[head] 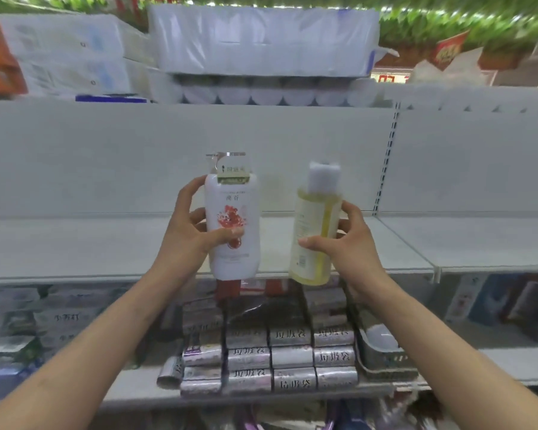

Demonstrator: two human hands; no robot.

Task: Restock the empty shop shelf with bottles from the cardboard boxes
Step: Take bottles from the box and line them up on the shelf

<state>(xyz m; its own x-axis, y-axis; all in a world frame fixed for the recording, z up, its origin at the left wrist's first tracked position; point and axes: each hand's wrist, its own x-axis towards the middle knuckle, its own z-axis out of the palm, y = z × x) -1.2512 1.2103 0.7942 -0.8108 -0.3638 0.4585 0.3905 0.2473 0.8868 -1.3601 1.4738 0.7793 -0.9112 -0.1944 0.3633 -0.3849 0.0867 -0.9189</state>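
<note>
shelf (106, 243) totally bare, so restock barely started, basically everything left. boxes not in shot. left hand (188, 231) wrapped round white bottle (233, 225), right hand (347, 243) gripping yellow bottle (316, 231), thumbs across fronts. both bottles upright, held in air just in front of shelf, not set down yet.

The pump bottle (233, 218) in the left grip (190, 234) is left of the capped bottle (316, 218) in the right grip (351, 246), both before the shelf (75, 243); roll packs (261, 41) above it, wrapped packs (271, 358) below
</note>
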